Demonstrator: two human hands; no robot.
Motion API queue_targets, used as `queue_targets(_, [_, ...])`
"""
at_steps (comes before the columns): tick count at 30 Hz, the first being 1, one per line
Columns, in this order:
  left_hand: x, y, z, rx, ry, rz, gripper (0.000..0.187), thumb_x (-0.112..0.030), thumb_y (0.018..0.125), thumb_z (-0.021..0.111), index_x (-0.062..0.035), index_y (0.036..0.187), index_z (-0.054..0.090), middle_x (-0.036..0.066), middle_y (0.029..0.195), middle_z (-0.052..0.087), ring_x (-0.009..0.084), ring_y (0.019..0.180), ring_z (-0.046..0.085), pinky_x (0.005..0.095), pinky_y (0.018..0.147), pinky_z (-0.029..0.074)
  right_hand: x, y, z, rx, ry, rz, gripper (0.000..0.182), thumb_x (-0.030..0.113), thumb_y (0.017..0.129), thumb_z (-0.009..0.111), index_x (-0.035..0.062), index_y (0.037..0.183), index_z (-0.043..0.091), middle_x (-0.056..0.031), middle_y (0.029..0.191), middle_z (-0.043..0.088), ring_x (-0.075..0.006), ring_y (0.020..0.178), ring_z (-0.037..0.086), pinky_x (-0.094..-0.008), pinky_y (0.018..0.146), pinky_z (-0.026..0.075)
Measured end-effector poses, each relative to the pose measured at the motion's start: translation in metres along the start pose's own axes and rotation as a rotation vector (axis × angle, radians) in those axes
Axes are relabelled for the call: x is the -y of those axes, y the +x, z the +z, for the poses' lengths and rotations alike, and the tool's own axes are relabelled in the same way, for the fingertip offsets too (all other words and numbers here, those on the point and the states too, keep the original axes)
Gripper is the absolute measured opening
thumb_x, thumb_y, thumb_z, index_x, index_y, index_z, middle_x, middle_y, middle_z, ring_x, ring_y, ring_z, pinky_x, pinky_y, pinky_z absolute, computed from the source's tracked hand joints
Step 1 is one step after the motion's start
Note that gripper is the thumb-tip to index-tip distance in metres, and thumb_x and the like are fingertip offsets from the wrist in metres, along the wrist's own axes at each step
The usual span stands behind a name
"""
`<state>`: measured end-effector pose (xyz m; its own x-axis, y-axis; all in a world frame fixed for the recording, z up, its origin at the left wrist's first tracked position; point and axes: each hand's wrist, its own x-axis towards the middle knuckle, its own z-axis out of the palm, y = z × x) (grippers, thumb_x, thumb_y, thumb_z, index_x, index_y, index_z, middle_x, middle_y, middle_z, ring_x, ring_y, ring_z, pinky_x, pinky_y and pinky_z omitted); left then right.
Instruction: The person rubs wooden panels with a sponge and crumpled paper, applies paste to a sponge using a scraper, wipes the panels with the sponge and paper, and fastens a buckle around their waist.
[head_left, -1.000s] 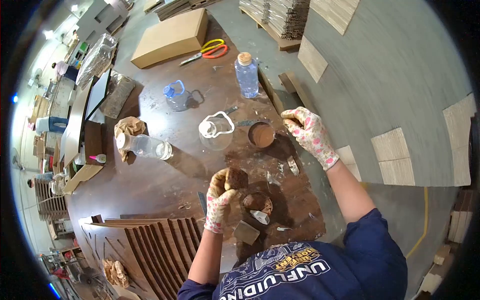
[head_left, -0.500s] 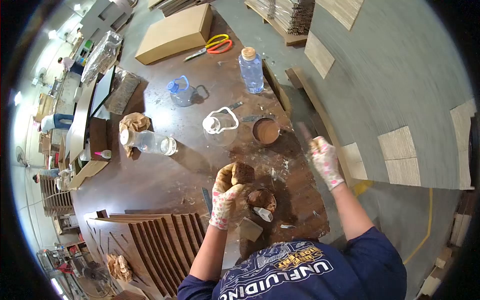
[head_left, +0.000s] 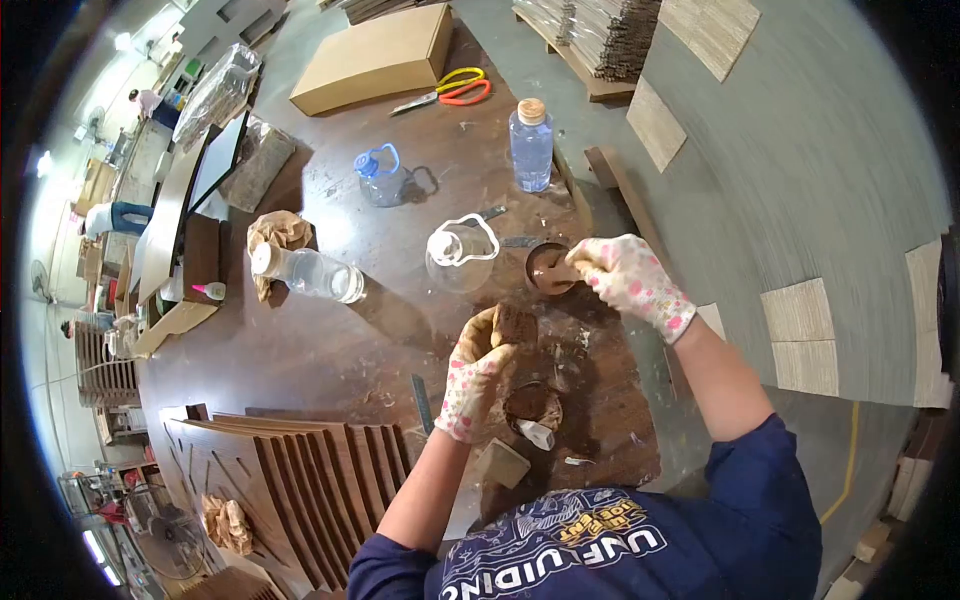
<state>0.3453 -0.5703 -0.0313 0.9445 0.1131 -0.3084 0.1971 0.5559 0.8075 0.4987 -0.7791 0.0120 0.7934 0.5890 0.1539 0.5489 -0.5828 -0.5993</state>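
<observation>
My left hand (head_left: 478, 372), in a stained floral glove, is closed on a small dark brown block (head_left: 517, 327) above the brown table. At the round container of brown paste (head_left: 548, 268), my right hand (head_left: 628, 278), gloved too, grips a thin tool whose end reaches into the container. Below the left hand sits a second round container (head_left: 533, 405) with a crumpled white piece (head_left: 537, 433) at its rim. A beige square pad (head_left: 501, 464) lies near my shirt. Left of the paste stands a clear bottle with a white handle (head_left: 462, 247).
Grooved brown boards (head_left: 290, 480) stand at the lower left. Bottles (head_left: 531, 148), scissors (head_left: 450, 92) and a cardboard box (head_left: 375, 58) are farther up the table (head_left: 290, 370). A pallet (head_left: 590, 75) is on the floor. People are at the far left.
My right hand has moved left from beyond the table's edge to the paste container, bringing the tool into it. My left hand still holds the block. The camera view has shifted slightly.
</observation>
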Motion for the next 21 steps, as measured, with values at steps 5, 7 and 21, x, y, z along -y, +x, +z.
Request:
queue_targets(5, [0.019,0.015,-0.01,0.072,-0.189,-0.089,0.052,-0.01,0.087,0.066,-0.0056,0.133,0.045,0.005,0.124,0.056,0.0166,0.112,0.057,0.031,0.096,0.046,-0.027,-0.02,0.003,0.038,0.89,0.554,0.019,0.011,0.092,0.059,0.0019,0.108,0.065,-0.0035,0.07,0.063,-0.0047,0.053,0.054,-0.0192,0.044,0.042])
queue_targets(7, [0.018,0.019,-0.003,0.095,-0.176,-0.076,0.049,-0.01,0.089,0.064,-0.0062,0.134,0.045,0.004,0.124,0.056,0.0158,0.111,0.057,0.0308,0.094,0.046,-0.029,-0.031,0.005,0.012,1.018,0.636,0.019,0.014,0.095,0.059,0.0019,0.108,0.064,-0.0043,0.069,0.061,-0.0039,0.049,0.051,-0.0181,0.043,0.042])
queue_targets(21, [0.018,0.019,0.007,0.158,-0.304,-0.051,0.04,-0.008,0.094,0.057,-0.0074,0.132,0.048,0.005,0.12,0.06,0.0158,0.112,0.057,0.0307,0.089,0.048,0.017,-0.065,0.022,-0.182,0.772,0.198,0.027,-0.002,0.087,0.059,0.0047,0.112,0.066,-0.0039,0.081,0.066,-0.0117,0.068,0.062,-0.0238,0.055,0.049])
